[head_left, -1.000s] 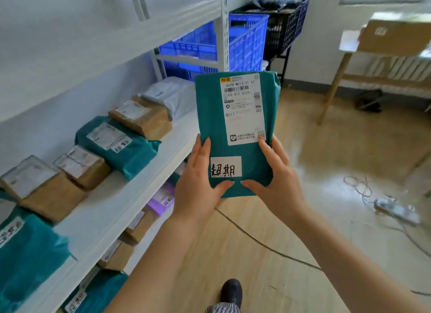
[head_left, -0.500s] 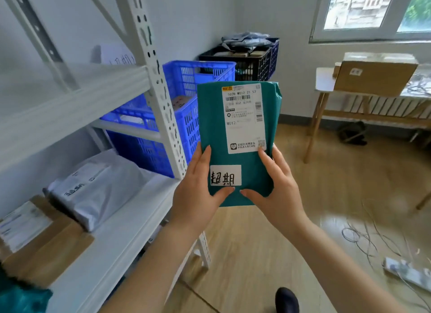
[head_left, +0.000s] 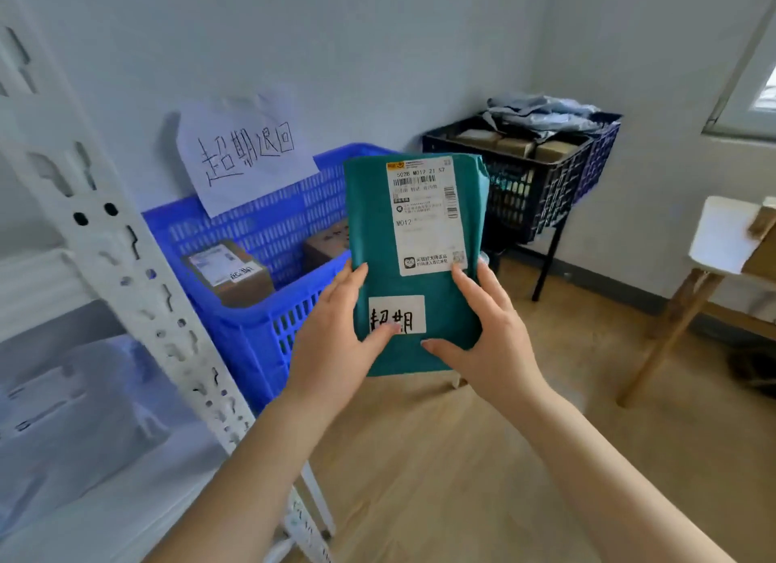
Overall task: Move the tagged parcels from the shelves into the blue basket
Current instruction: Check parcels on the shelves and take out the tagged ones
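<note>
A teal parcel [head_left: 373, 226] with a white shipping label and a white handwritten tag is held upright in front of me. My left hand [head_left: 336, 344] grips its lower left edge, thumb on the tag. My right hand [head_left: 487, 335] grips its lower right edge. The blue basket [head_left: 268, 327] stands just behind and left of the parcel, under a handwritten paper sign [head_left: 243, 151]. Inside the basket lie a brown tagged box [head_left: 226, 272] and a second brown box [head_left: 323, 247], partly hidden by the parcel.
A white shelf post [head_left: 138, 293] crosses the left foreground, with a grey-white bag [head_left: 71, 428] on the shelf behind it. A dark crate [head_left: 529, 184] full of parcels stands on a black stand at the back. A wooden table [head_left: 722, 243] is at right.
My view has swung from the shelves toward the blue basket, which is now close. Both hands keep the same hold on the teal parcel and carry it nearer the basket.
</note>
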